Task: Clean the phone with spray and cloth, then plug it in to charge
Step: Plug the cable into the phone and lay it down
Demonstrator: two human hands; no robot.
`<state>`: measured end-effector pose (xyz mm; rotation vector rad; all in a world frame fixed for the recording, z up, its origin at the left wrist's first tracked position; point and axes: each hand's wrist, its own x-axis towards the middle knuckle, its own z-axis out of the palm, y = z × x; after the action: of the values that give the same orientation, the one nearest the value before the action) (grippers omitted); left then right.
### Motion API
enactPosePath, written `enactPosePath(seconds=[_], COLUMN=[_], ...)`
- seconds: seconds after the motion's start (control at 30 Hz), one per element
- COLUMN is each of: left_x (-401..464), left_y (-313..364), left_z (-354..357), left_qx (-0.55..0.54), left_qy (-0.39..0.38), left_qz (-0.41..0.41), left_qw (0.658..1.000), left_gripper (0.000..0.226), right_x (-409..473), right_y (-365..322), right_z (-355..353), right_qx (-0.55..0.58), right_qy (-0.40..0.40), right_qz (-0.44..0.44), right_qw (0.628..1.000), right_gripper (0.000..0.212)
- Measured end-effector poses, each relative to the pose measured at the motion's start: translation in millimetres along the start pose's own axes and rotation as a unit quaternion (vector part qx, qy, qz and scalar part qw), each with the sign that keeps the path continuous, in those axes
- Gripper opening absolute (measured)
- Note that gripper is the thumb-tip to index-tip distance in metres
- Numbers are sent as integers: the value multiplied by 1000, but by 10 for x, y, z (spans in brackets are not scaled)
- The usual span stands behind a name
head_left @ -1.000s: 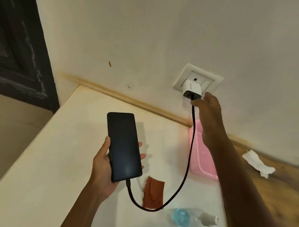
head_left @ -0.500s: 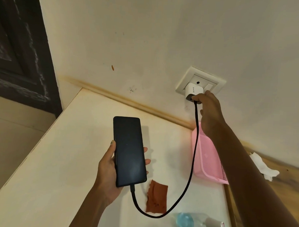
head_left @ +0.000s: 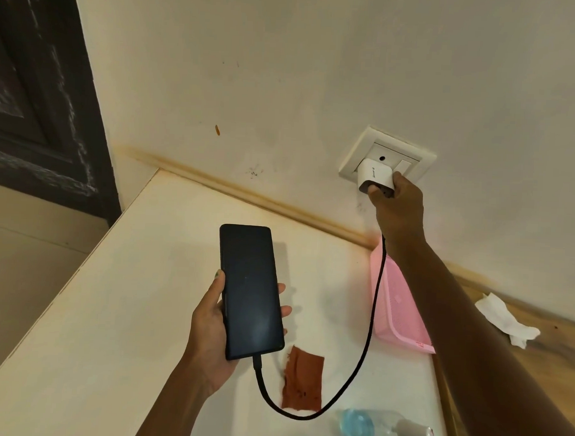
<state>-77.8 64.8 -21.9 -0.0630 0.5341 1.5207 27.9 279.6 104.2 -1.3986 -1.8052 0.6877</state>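
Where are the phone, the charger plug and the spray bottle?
phone [head_left: 250,292], head view, middle of its dark screen
charger plug [head_left: 377,174], head view, white top face
spray bottle [head_left: 371,426], head view, clear body, lying on its side

charger [head_left: 377,175]: small dark brand print on top face, too small to read | pink basket [head_left: 397,308]: red mark at corner, unreadable

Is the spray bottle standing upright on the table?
No, the spray bottle lies on its side on the white table, near the brown cloth, with its white nozzle pointing right.
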Motion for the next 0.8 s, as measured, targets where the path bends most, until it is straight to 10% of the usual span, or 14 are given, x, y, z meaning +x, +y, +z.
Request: enactPosePath(seconds=[0.43, 0.8], left_x=[20, 29], left_y=[-27, -3], left_z=[-14, -35], left_qx=[12, 16], left_qy=[2, 7], left_qz=[-4, 3], left_qw=[1000, 1000], left_gripper=[64, 64], right_x=[-9, -251], right_y=[-9, -9], right_z=[4, 102], right_qx=[-37, -30], right_qy=[10, 210], right_qz=[-7, 5], right_qw=[999, 977], right_gripper=[13, 36])
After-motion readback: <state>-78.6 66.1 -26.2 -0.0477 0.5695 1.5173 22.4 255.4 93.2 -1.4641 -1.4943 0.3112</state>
